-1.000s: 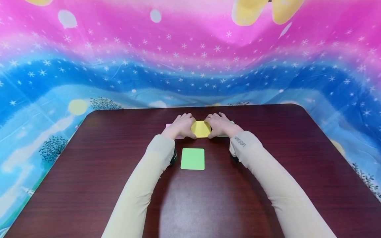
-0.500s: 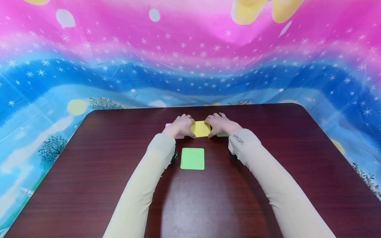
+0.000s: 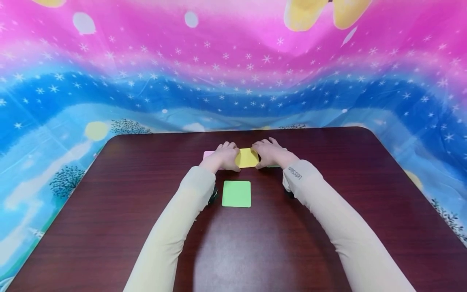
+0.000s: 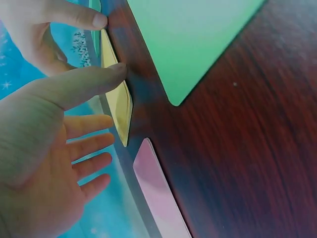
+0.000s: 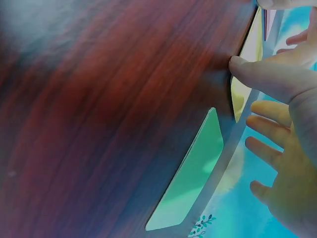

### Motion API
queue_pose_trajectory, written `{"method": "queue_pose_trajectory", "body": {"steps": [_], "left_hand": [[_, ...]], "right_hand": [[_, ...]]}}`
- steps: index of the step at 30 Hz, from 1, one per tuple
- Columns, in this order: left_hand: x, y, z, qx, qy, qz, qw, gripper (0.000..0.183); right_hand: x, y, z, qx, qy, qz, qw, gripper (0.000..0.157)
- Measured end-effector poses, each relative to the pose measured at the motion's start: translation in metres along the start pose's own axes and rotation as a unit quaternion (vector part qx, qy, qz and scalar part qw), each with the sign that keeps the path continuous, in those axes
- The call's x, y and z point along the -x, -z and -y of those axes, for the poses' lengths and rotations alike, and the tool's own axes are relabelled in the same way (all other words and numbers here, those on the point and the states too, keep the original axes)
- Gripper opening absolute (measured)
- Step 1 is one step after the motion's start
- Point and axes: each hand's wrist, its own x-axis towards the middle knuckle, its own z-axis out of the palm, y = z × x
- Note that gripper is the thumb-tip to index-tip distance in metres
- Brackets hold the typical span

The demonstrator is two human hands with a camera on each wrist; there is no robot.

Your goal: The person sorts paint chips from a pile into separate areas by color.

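Both hands are at a yellow square card (image 3: 248,158) near the far side of the table. My left hand (image 3: 223,157) pinches its left side, thumb at the near edge and fingers toward the far edge. My right hand (image 3: 270,153) pinches the right side in the same way. In the left wrist view the left thumb lies across the yellow card (image 4: 118,101), its other fingers spread apart. A pink card (image 3: 208,155) lies partly under the left hand in the head view. Beyond the right thumb in the right wrist view lies a green card (image 5: 190,178), mostly hidden by that hand from above.
A lighter green square card (image 3: 236,194) lies flat nearer the body, between the forearms. The dark wooden table (image 3: 127,182) has rounded far corners. Behind it hangs a pink and blue patterned cloth (image 3: 233,93).
The left hand has shifted slightly right and covers a little more of the yellow card's left side. The right hand keeps its place, and the nearer green card stays put.
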Motion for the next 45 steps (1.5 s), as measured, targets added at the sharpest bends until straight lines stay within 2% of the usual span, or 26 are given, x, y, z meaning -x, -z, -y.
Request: {"method": "queue_pose_trajectory", "body": {"steps": [7,13,24,28,36,45], "left_hand": [[0.012,0.000,0.004,-0.001,-0.015,-0.013,0.9998,0.064],[0.022,-0.003,0.008,0.027,-0.029,-0.031,0.9987,0.067],[0.047,-0.011,0.010,0.061,-0.057,-0.043,0.9956,0.068],[0.056,-0.013,0.007,0.056,-0.070,-0.038,0.9953,0.067],[0.075,-0.019,0.002,0.050,-0.091,0.001,0.9946,0.076],[0.089,-0.025,-0.004,0.031,-0.096,-0.005,0.9949,0.083]], "right_hand": [[0.013,-0.002,-0.001,-0.007,0.018,-0.020,1.000,0.069],[0.024,-0.007,0.001,-0.013,0.034,-0.040,0.999,0.067],[0.046,-0.016,0.015,-0.010,0.069,-0.063,0.996,0.063],[0.052,-0.020,0.022,0.009,0.085,-0.073,0.994,0.063],[0.064,-0.026,0.040,0.019,0.100,-0.083,0.991,0.070],[0.071,-0.031,0.054,0.026,0.101,-0.075,0.992,0.085]]}}
